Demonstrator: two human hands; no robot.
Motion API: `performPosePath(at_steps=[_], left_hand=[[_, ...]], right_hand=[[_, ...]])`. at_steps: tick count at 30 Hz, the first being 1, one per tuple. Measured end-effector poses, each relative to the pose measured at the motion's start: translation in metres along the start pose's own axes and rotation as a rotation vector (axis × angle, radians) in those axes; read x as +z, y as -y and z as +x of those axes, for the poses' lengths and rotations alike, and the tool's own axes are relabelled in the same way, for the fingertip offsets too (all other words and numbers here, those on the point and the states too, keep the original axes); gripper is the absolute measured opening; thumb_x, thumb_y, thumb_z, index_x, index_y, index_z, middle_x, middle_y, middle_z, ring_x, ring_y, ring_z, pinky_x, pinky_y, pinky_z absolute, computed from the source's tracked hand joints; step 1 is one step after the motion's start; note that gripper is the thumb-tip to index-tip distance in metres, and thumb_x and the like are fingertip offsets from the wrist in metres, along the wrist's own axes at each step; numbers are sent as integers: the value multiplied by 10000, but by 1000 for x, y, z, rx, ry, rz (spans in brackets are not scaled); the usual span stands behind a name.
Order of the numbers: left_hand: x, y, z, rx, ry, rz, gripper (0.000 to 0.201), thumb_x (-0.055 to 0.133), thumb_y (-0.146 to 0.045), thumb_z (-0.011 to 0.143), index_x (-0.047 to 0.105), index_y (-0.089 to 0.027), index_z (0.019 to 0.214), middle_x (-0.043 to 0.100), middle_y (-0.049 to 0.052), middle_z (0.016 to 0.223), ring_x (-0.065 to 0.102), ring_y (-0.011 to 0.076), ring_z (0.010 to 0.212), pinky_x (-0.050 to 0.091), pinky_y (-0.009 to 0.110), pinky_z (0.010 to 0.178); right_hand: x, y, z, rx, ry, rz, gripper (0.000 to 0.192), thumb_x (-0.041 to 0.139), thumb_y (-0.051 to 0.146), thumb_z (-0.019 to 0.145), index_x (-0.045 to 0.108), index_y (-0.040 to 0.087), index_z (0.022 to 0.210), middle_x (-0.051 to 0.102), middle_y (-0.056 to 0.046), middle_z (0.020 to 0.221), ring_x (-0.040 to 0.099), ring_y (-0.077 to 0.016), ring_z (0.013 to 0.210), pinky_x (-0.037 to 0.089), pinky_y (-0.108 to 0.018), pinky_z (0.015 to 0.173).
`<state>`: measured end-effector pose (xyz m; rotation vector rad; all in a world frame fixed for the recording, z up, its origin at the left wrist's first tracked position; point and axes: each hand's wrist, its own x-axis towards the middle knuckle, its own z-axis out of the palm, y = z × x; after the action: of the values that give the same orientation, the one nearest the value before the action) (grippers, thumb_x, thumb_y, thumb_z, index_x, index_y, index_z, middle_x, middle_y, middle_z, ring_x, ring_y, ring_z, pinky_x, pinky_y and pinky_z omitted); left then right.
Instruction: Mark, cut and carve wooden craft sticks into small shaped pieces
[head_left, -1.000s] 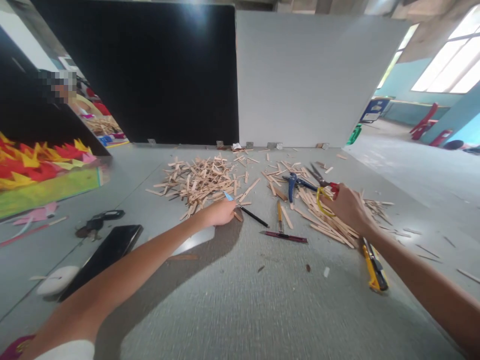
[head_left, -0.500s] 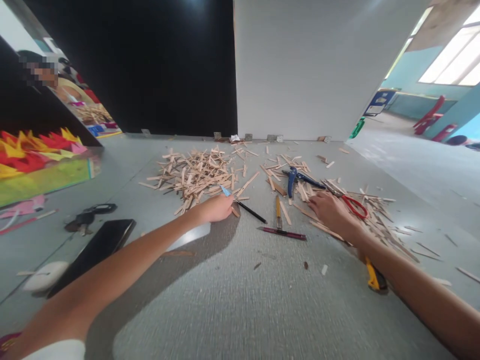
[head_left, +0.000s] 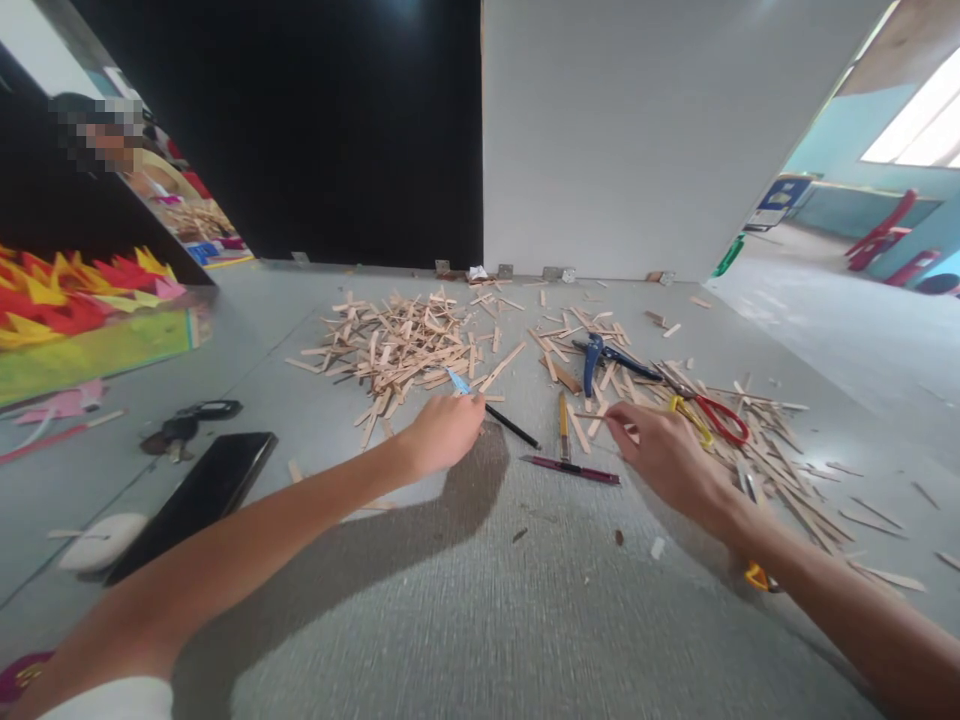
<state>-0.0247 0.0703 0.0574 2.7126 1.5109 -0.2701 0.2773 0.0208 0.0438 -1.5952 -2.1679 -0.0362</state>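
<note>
My left hand [head_left: 448, 430] is closed just in front of a heap of wooden sticks [head_left: 409, 345]; what its fingers hold, if anything, is hidden. A small light-blue thing [head_left: 458, 381] shows just behind its knuckles, and a black pen-like stick [head_left: 514, 425] lies right of the fingertips. My right hand [head_left: 660, 445] pinches a thin wooden stick [head_left: 591, 416] that points left. Beside that hand lie red-handled scissors [head_left: 724, 418], yellow-handled scissors [head_left: 694, 420] and a blue clamp-like tool [head_left: 592, 362]. A yellow cutter [head_left: 564, 425] and a dark red cutter [head_left: 574, 470] lie between my hands.
A black phone [head_left: 199, 505], keys [head_left: 180, 435] and a white mouse-like object [head_left: 105, 542] lie at left, near a box of coloured paper [head_left: 97, 340]. Black and white upright panels [head_left: 600, 140] close off the back. Another person [head_left: 161, 175] sits beyond them at left.
My right hand has lifted from the sticks on the right and now holds one thin wooden stick. My left hand has shifted slightly right and nearer. The view has moved a little.
</note>
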Motion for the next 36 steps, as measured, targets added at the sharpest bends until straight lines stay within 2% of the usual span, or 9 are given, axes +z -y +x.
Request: performPosePath(at_steps=[2, 5, 8, 11, 20, 26, 30, 34, 36], left_hand=[[3, -2, -3, 22, -16, -6, 242, 561, -16, 955, 733, -90, 1108, 769, 155, 866, 797, 313, 855, 602, 358, 747], [8, 4, -1, 39, -47, -23, 250, 575, 25, 904, 751, -109, 1021, 759, 140, 856, 792, 313, 864, 594, 353, 748], [12, 14, 9, 34, -99, -43, 247, 562, 4, 928, 762, -108, 1018, 766, 157, 970, 783, 296, 909, 592, 343, 760], [18, 19, 21, 89, -147, -93, 278, 543, -90, 1022, 760, -159, 1181, 752, 130, 1135, 771, 247, 982, 587, 305, 807], [14, 6, 16, 155, -217, -174, 184, 537, -118, 1063, 721, -122, 1063, 713, 127, 1110, 737, 215, 854, 543, 299, 723], [16, -34, -9, 447, -300, -257, 171, 524, -164, 1105, 695, -171, 1094, 707, 46, 1044, 730, 155, 816, 534, 250, 698], [25, -52, -25, 533, -404, -214, 128, 546, -160, 1091, 674, -148, 1092, 723, 52, 1007, 747, 178, 855, 566, 259, 711], [40, -73, -48, 336, -477, 4, 130, 617, -27, 974, 691, -123, 1020, 751, 80, 939, 753, 231, 859, 587, 306, 695], [50, -87, -62, 292, -509, 94, 75, 650, -141, 1001, 715, -118, 969, 773, 112, 911, 757, 262, 838, 596, 348, 697]], right_hand=[[4, 22, -11, -145, 26, 157, 272, 510, 253, 1057, 744, 197, 930, 806, -115, 923, 748, -234, 816, 542, -319, 709], [14, 48, -28, -262, 165, 392, 214, 538, 222, 1061, 747, 196, 1023, 780, -54, 828, 678, -161, 640, 510, -263, 593], [31, 57, -40, -393, 211, 341, 248, 497, 216, 1097, 732, 168, 1031, 756, -68, 833, 678, -171, 650, 537, -282, 607], [47, 55, -45, -482, 107, 244, 324, 449, 229, 1124, 741, 168, 999, 753, -108, 912, 726, -202, 749, 582, -307, 664], [45, 52, -40, -74, 55, 551, 172, 614, 247, 1009, 766, 207, 1080, 703, -39, 769, 610, -161, 612, 543, -285, 603], [37, 63, -37, 219, 156, 1104, 541, 860, 441, 853, 740, 231, 1338, 662, 16, 750, 524, -122, 540, 446, -244, 479], [38, 70, -37, 273, 167, 1243, 504, 768, 652, 908, 831, 189, 1099, 577, 35, 584, 464, -101, 464, 378, -230, 435], [38, 68, -38, 379, 66, 1273, 594, 702, 768, 896, 800, 182, 910, 688, -27, 648, 556, -119, 447, 428, -241, 396], [38, 65, -39, 423, 48, 1267, 553, 759, 743, 860, 753, 191, 830, 712, -36, 664, 564, -118, 425, 424, -233, 358]])
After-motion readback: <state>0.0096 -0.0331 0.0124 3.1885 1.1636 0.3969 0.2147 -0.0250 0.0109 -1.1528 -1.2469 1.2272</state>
